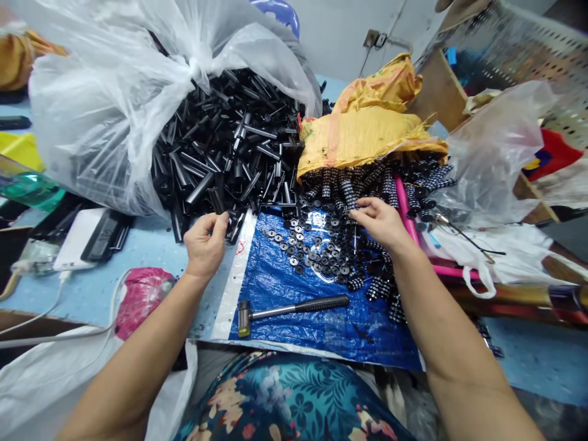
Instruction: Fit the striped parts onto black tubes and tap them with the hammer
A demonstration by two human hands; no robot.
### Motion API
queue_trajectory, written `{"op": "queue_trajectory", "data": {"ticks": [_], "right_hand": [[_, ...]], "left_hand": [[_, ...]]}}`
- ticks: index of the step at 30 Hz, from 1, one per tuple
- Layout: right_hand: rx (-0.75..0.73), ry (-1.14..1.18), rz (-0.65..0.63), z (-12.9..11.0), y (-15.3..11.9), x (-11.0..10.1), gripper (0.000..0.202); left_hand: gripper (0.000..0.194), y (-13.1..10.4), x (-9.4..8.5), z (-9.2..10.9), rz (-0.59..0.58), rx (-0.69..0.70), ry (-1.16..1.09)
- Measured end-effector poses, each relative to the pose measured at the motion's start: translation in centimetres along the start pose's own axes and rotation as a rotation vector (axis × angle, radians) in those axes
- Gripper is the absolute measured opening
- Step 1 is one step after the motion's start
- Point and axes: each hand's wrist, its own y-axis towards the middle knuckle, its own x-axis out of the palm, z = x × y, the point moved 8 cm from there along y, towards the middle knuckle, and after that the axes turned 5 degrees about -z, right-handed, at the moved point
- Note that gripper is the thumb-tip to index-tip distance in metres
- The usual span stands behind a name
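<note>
We see a blue sheet (294, 288) over the table; left hand (205, 242) pinches a black tube (223, 215), right hand (379, 220) curls over washers (316, 248), grip unclear.

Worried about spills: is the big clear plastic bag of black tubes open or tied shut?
Open. The clear bag gapes at its side, and black tubes spill onto the table.

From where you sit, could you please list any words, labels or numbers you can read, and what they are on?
None can be read.
White tarp edge: a small red mark, too blurred to read.
Yellow sack: faint reddish print, illegible.
Hammer: no marking visible.
</note>
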Motion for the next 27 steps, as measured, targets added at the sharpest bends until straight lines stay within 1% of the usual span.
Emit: {"op": "queue_trajectory", "data": {"ticks": [1,2,3,5,6,7,9,10,12,14,16,17,19,21,22,25,27], "right_hand": [[-0.032,0.131,0.022,-0.2,-1.9,0.4,0.047],[-0.039,0.295,-0.002,-0.1,-3.7,1.5,0.053],[-0.030,0.358,-0.034,-0.1,-5.6,2.8,0.058],[0.026,0.455,-0.094,0.2,-8.6,5.7,0.055],[0.109,0.566,-0.153,0.5,-9.7,7.6,0.054],[0.179,0.660,-0.184,0.6,-10.6,9.2,0.053],[0.265,0.808,-0.230,0.1,-11.5,11.6,0.052],[0.272,0.847,-0.240,-0.4,-11.5,12.3,0.051],[0.243,0.880,-0.238,-1.5,-11.3,12.8,0.051],[0.199,0.870,-0.214,-2.3,-11.0,12.8,0.049],[0.176,0.852,-0.205,-2.7,-11.2,13.0,0.048],[0.176,0.846,-0.213,-2.8,-11.4,13.2,0.049],[0.196,0.850,-0.233,-2.6,-12.1,14.0,0.050],[0.208,0.873,-0.224,-2.5,-12.8,14.6,0.049],[0.200,0.886,-0.197,-2.5,-13.0,14.7,0.048],[0.113,0.879,-0.080,-3.2,-13.3,14.5,0.043],[0.046,0.807,-0.073,-3.8,-13.4,14.6,0.042]], "left_hand": [[0.029,-0.1,-0.6,-0.2,0.034,-0.005,-0.004],[0.028,-0.2,-1.1,-0.5,0.067,-0.022,-0.018],[0.028,-0.3,-1.4,-0.7,0.090,-0.046,-0.041],[0.028,-0.9,-1.1,-0.7,0.092,-0.105,-0.129],[0.030,-1.2,-0.5,-0.4,0.066,-0.134,-0.193],[0.031,-1.8,0.5,0.1,0.015,-0.165,-0.268],[0.033,-3.3,3.1,1.5,-0.150,-0.255,-0.429],[0.034,-4.4,4.5,2.2,-0.254,-0.319,-0.504],[0.035,-7.2,6.8,3.5,-0.461,-0.476,-0.627],[0.030,-9.8,8.0,4.3,-0.602,-0.625,-0.708],[0.024,-11.6,8.3,4.5,-0.676,-0.713,-0.747],[0.022,-12.1,8.3,4.5,-0.694,-0.732,-0.748],[0.017,-12.6,8.3,4.5,-0.700,-0.722,-0.715],[0.014,-12.7,8.4,4.6,-0.663,-0.661,-0.656],[0.016,-12.7,8.6,4.8,-0.639,-0.616,-0.622],[0.024,-12.9,9.4,6.1,-0.582,-0.457,-0.524],[0.029,-13.2,10.1,7.1,-0.584,-0.354,-0.459]]}}
